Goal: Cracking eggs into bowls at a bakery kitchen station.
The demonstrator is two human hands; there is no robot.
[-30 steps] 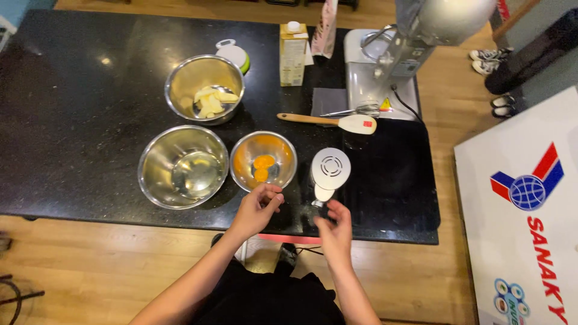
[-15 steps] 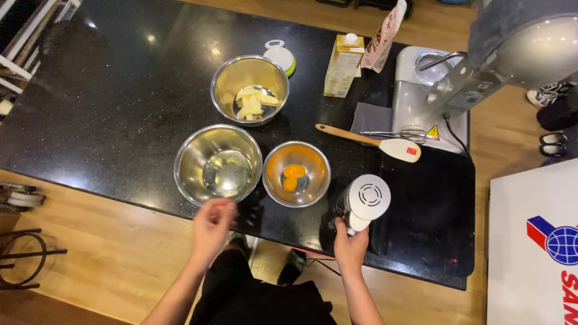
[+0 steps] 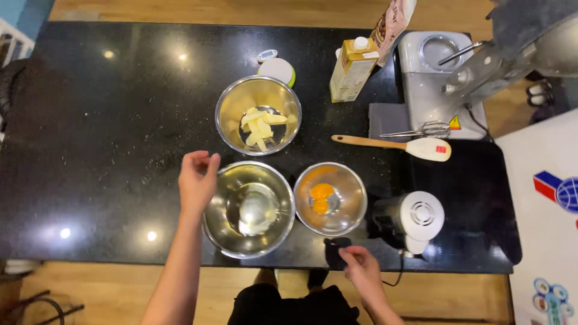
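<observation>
**A:** What sits at the far left of the black surface (image 3: pixel 90 120)?

**B:** The left hand (image 3: pixel 197 179), fingers loosely curled with nothing in its grip, hovering at the left rim of the big steel bowl (image 3: pixel 248 209) of clear egg whites. That bowl lies just to the hand's right, touching or nearly so.

**A:** And moving right?

**B:** A second steel bowl (image 3: pixel 330 198) holding two egg yolks (image 3: pixel 321 197), beside the first. Behind them, a third bowl (image 3: pixel 258 115) with pale butter pieces. Three bowls in all.

**A:** The right hand?

**B:** The right hand (image 3: pixel 361 269) is at the near edge, fingertips pinched on a small dark object (image 3: pixel 336 250) I cannot identify. The white hand mixer (image 3: pixel 409 219) stands just up and right of it, nearer this hand than the other.

**A:** Further back?

**B:** One wooden-handled spatula (image 3: pixel 391 145), long axis running left to right, one carton (image 3: pixel 351 70), one stand mixer (image 3: pixel 445 78) and a loose whisk beater (image 3: pixel 421 129).
</observation>
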